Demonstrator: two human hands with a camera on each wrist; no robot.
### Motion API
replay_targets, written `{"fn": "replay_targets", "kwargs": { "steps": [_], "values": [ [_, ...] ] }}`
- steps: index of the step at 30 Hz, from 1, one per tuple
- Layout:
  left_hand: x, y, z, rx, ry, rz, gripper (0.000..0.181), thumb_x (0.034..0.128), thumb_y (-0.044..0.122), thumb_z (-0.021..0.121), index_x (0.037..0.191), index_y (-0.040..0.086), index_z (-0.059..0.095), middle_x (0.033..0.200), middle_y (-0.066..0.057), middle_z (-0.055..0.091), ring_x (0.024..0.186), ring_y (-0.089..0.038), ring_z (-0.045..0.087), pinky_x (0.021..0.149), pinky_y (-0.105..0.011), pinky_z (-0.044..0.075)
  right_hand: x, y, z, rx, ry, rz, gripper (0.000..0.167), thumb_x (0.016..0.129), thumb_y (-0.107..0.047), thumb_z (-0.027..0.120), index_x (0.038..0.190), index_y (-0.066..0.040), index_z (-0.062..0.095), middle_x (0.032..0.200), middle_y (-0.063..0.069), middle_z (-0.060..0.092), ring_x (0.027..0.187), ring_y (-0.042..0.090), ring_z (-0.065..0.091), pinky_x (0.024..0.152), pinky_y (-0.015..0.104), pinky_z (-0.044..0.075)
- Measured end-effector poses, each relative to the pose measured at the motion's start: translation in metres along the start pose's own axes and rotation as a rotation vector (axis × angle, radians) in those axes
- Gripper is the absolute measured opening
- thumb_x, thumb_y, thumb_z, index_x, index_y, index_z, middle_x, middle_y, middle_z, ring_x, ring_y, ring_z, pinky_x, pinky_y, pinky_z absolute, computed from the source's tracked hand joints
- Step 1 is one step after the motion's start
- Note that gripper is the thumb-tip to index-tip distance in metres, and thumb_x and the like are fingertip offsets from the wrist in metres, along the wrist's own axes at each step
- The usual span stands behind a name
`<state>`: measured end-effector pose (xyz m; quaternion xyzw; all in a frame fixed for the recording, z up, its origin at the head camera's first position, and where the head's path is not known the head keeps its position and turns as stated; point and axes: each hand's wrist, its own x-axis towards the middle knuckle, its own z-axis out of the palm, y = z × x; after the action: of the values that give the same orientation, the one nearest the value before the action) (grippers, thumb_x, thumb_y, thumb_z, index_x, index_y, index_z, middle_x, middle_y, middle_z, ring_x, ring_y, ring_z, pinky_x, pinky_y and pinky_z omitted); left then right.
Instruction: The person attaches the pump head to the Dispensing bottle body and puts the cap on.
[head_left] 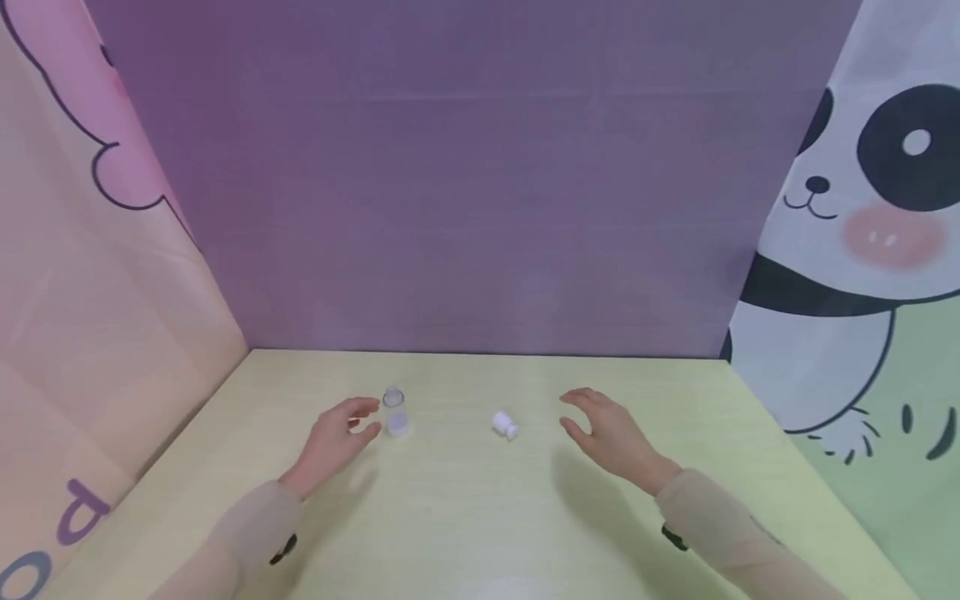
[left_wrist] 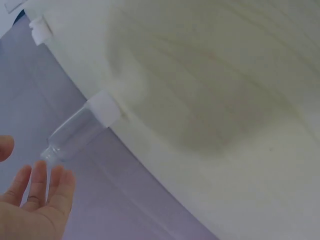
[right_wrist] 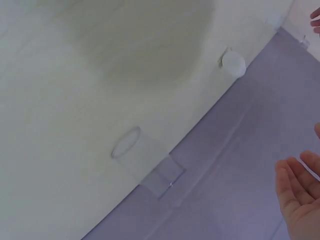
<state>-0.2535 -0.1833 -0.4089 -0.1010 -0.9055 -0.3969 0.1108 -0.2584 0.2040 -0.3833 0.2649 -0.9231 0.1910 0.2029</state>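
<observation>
A clear bottle [head_left: 395,419] with a white lower part stands upright on the table, its narrow neck at the top. My left hand [head_left: 339,429] hovers just left of it, fingers loosely curved and holding nothing; whether the fingertips touch the bottle I cannot tell. Right of the bottle lies a small white nozzle-like piece [head_left: 505,425]. My right hand [head_left: 611,433] is raised beyond that piece, relaxed and holding nothing. In the right wrist view, a clear cylindrical cover [right_wrist: 149,162] stands on the table near the right hand; the head view does not show it distinctly.
The pale table [head_left: 465,517] reaches a purple backdrop [head_left: 480,183] behind. A panda-printed sheet [head_left: 817,358] borders the right side, and a pink printed sheet [head_left: 105,308] borders the left.
</observation>
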Motion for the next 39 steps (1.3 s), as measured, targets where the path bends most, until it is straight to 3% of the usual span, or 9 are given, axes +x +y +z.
{"fn": "replay_targets", "kwargs": {
  "steps": [4,9,12,18,23,33,39],
  "values": [
    [0.003,-0.003,0.004,-0.028,-0.034,-0.035,0.036,0.0873,0.009,0.058,0.121,-0.003,0.053,0.119,-0.021,0.058,0.110,-0.035,0.054,0.093,-0.044,0.043,-0.001,-0.004,0.010,-0.007,-0.016,-0.012,0.031,0.084,-0.017,0.065,0.112,-0.002,0.061,0.110,0.010,0.063,0.101,0.027,0.060,0.083,0.041,0.048],
    [0.009,-0.007,0.005,-0.013,-0.114,-0.168,0.047,0.0889,0.015,0.056,0.129,-0.005,0.043,0.122,-0.024,0.055,0.115,-0.039,0.050,0.095,-0.048,0.039,0.000,-0.009,0.024,0.028,-0.081,0.001,0.032,0.085,-0.018,0.064,0.113,-0.003,0.060,0.112,0.009,0.063,0.103,0.026,0.060,0.085,0.040,0.048],
    [0.014,-0.011,0.007,-0.021,-0.162,-0.216,0.053,0.0882,0.016,0.057,0.132,-0.007,0.038,0.124,-0.026,0.052,0.117,-0.040,0.047,0.096,-0.050,0.038,0.003,-0.012,0.030,0.054,-0.095,0.012,0.033,0.085,-0.018,0.064,0.114,-0.003,0.060,0.113,0.009,0.063,0.104,0.026,0.059,0.086,0.040,0.048],
    [0.021,-0.019,0.012,-0.107,-0.232,-0.239,0.058,0.0852,0.013,0.061,0.132,-0.009,0.036,0.128,-0.028,0.047,0.118,-0.042,0.045,0.096,-0.051,0.038,0.011,-0.015,0.038,0.110,-0.126,0.063,0.035,0.085,-0.017,0.065,0.116,-0.003,0.059,0.114,0.009,0.062,0.103,0.027,0.059,0.086,0.039,0.048],
    [0.026,-0.024,0.018,-0.225,-0.299,-0.244,0.056,0.0835,0.007,0.062,0.130,-0.012,0.036,0.129,-0.029,0.045,0.118,-0.043,0.044,0.097,-0.050,0.038,0.020,-0.011,0.047,0.251,-0.178,0.177,0.037,0.085,-0.014,0.064,0.119,-0.001,0.057,0.115,0.014,0.061,0.102,0.034,0.059,0.084,0.042,0.048],
    [0.038,-0.034,0.032,-0.297,-0.282,-0.269,0.051,0.0826,-0.002,0.060,0.128,-0.014,0.039,0.126,-0.031,0.048,0.117,-0.041,0.047,0.098,-0.046,0.039,0.033,-0.005,0.067,0.484,-0.217,0.278,0.039,0.083,-0.008,0.065,0.118,0.006,0.055,0.115,0.021,0.060,0.106,0.035,0.057,0.091,0.043,0.045],
    [0.047,-0.043,0.038,-0.349,-0.286,-0.309,0.052,0.0830,-0.004,0.059,0.129,-0.013,0.038,0.129,-0.030,0.046,0.120,-0.040,0.045,0.100,-0.045,0.036,0.036,-0.006,0.082,0.610,-0.239,0.392,0.045,0.080,-0.007,0.068,0.120,0.008,0.052,0.119,0.023,0.057,0.109,0.037,0.055,0.091,0.044,0.045]
  ]
}}
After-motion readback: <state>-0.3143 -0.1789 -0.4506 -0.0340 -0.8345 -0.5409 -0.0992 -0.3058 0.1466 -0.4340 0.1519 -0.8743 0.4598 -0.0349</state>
